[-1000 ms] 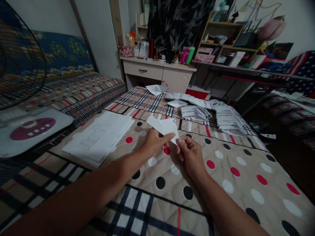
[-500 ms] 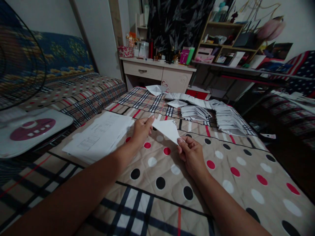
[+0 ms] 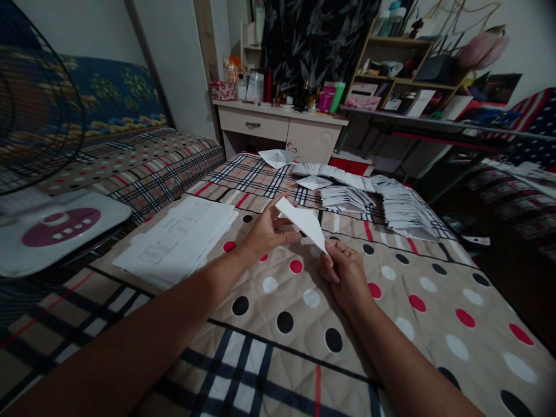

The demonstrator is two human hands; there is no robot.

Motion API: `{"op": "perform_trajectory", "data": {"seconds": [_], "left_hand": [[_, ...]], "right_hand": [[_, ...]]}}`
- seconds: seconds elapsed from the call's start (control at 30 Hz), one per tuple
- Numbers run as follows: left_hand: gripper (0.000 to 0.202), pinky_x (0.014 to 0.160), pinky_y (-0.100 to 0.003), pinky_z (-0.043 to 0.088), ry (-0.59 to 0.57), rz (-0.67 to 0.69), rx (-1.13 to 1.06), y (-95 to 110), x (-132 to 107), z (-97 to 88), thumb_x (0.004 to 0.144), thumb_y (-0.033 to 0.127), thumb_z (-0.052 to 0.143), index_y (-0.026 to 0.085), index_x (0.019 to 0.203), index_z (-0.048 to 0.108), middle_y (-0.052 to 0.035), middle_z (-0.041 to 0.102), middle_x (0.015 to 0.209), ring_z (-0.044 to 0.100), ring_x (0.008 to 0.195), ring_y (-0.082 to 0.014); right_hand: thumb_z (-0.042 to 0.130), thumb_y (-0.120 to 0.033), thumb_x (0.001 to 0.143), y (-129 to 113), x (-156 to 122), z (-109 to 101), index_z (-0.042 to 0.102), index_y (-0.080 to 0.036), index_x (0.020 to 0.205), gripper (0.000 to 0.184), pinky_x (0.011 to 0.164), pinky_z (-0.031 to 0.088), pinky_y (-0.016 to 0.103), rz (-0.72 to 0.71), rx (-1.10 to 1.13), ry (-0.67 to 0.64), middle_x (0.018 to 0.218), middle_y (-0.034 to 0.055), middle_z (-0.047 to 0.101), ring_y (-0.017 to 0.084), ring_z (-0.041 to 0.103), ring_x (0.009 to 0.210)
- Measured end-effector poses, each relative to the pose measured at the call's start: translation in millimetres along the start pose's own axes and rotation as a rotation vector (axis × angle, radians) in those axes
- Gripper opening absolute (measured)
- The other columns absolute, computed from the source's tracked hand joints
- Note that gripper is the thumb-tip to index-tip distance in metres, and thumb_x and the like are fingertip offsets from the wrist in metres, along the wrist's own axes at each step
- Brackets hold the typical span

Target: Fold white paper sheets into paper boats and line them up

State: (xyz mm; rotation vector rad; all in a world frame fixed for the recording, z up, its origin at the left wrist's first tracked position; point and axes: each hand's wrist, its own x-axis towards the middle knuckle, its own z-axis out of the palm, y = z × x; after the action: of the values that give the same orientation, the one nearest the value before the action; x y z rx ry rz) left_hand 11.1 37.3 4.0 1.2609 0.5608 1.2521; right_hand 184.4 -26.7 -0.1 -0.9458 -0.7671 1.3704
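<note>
A folded sheet of white paper is held up above the dotted bedspread. My right hand pinches its lower right corner between thumb and fingers. Close by the paper's left end is my left hand, thumb and fingers spread apart; whether the fingers behind touch the paper I cannot tell. A stack of printed sheets lies to the left of my hands. Beyond them, folded paper pieces stand in packed rows, with a paper boat shape beside them and another one farther back.
At the left stands a fan over a white base with a purple panel. A white dresser crowded with bottles and boxes is behind the bed. A shelf unit sits on a table at the back right.
My left hand has let its pinch on the paper's left end go and its fingers have spread. The paper and my right hand have shifted slightly right, and the paper has tilted.
</note>
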Motion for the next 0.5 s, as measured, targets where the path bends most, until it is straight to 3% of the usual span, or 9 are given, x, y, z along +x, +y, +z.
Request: {"op": "perform_trajectory", "data": {"seconds": [0.13,0.27,0.5], "left_hand": [[0.076,0.102,-0.037,0.046,-0.019,0.009,0.012,-1.2,-0.7,-1.0,0.062,0.022,0.084,0.025,0.130,0.051,-0.0104,0.051,0.142,0.053,0.126,-0.0267],[0.061,0.098,-0.034,0.048,-0.028,0.014,0.027,0.0,-1.0,-1.4,0.066,0.021,0.081,0.021,0.121,0.056,-0.0106,0.057,0.135,0.058,0.119,-0.0245],[0.058,0.101,-0.037,0.047,-0.055,0.004,0.007,1.6,-1.3,-0.9,0.067,0.020,0.081,0.019,0.119,0.057,-0.0117,0.061,0.131,0.060,0.117,-0.0243]], "right_hand": [[0.077,-0.035,0.068,0.2,-0.4,0.6,0.053,-0.017,0.063,0.030,0.030,0.016,0.016,0.017,-0.013,-0.007,0.042,-0.0084,0.044,0.001,0.023,0.027],[0.076,-0.034,0.070,0.6,-0.9,0.9,0.054,-0.017,0.066,0.028,0.030,0.016,0.016,0.013,-0.026,-0.014,0.041,-0.0082,0.045,0.001,0.024,0.027],[0.076,-0.035,0.069,-0.4,-0.9,0.7,0.055,-0.017,0.067,0.028,0.030,0.016,0.016,0.026,-0.029,-0.016,0.041,-0.0078,0.046,0.001,0.025,0.027]]}}
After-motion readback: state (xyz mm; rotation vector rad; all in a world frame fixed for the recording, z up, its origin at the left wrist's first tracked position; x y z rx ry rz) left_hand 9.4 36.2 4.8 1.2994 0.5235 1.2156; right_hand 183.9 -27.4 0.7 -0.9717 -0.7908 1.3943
